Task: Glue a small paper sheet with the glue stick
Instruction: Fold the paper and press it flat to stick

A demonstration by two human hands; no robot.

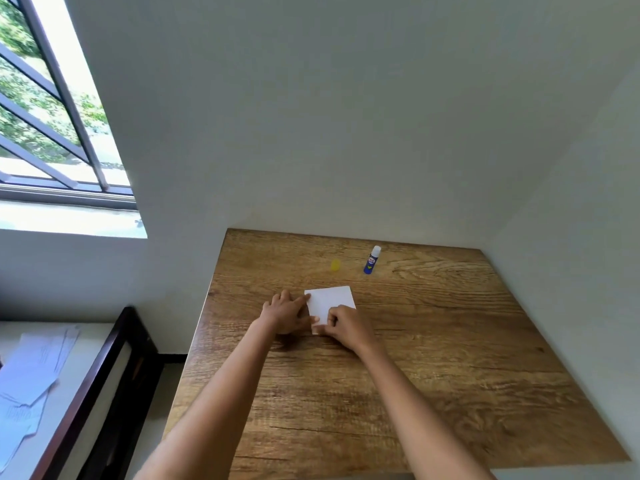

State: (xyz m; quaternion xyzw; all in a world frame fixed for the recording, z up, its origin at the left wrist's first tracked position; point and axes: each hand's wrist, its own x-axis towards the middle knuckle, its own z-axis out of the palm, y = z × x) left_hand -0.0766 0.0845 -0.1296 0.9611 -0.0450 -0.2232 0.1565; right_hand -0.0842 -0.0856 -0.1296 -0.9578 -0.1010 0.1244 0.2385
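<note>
Here, small white paper sheet (330, 303) lies flat on the wooden table (433, 358), a bit left of the table's middle and toward the far half. Left hand (285, 311) sits at the sheet's left edge, index finger stretched out with its tip touching the far-left corner, thumb reaching onto the near-left part of the sheet; the other fingers look loosely curled on the table, so the left grip is flat and pressing, not wrapped around anything. Right hand (346, 325) covers the sheet's near edge, fingers bent down onto the paper near the lower left corner; whether that grip pinches the edge or only presses it, cannot tell, fingertips too small and bunched. The two hands are just beside each other, thumbs nearly meeting over the sheet. Glue stick (372, 259), blue body with white top end, stands slightly tilted on the table beyond the sheet, well apart from both hands. Yellow cap (335, 265) sits on the table left of the glue stick, blurred, also beyond the sheet. Table is pushed into a corner of grey-white walls. Window (52, 116) with dark bars at upper left, greenery outside. Bed (79, 393) with dark wooden frame at lower left, loose papers (31, 368) lying on it.
</note>
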